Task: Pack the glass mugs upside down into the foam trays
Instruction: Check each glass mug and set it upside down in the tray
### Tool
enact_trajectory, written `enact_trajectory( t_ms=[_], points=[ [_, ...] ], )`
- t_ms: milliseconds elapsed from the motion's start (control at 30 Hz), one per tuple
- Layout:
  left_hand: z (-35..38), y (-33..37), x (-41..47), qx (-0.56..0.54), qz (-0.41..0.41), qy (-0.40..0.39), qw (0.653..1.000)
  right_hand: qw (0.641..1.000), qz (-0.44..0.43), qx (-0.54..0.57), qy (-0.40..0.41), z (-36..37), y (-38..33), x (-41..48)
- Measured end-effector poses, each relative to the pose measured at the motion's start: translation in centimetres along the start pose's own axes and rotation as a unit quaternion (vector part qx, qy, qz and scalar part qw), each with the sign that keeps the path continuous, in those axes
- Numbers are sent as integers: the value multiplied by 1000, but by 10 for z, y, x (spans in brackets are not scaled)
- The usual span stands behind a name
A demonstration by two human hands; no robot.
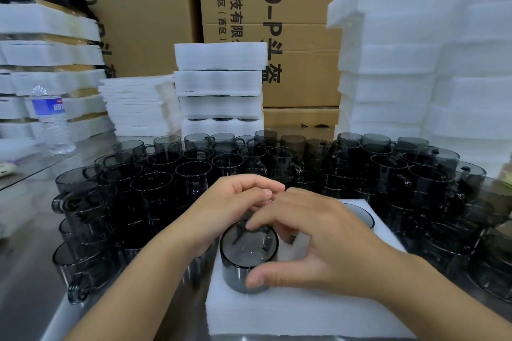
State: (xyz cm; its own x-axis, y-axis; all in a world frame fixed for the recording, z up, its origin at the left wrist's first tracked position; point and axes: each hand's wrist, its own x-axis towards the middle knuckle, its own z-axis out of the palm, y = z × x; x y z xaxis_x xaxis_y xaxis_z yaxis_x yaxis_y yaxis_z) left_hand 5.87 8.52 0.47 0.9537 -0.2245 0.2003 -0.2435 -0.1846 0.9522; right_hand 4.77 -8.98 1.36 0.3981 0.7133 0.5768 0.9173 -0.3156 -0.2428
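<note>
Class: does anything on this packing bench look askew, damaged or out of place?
No breakage shows. The tall foam stack on the right is staggered, its slabs stepping out unevenly. A water bottle stands by the left foam stacks.

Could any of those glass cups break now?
Maybe. The mug under the right hand looks only partly down in the foam tray, so it might tip if let go. The loose mugs crowd close on both sides of the tray, so a careless reach could knock them together.
</note>
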Motion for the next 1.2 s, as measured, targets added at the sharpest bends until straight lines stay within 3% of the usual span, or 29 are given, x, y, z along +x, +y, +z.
enact_trajectory(
  t_ms=[233,633,1200],
  points=[
    [1,1,0,8,11,-1,1000,993,110,4,-49,-2,1,-1],
    [4,-1,1,33,18,-11,999,978,166,18,-122,0,3,1],
    [4,-5,3,51,17,5,999,975,148,5,-165,7,8,1]
  ],
)
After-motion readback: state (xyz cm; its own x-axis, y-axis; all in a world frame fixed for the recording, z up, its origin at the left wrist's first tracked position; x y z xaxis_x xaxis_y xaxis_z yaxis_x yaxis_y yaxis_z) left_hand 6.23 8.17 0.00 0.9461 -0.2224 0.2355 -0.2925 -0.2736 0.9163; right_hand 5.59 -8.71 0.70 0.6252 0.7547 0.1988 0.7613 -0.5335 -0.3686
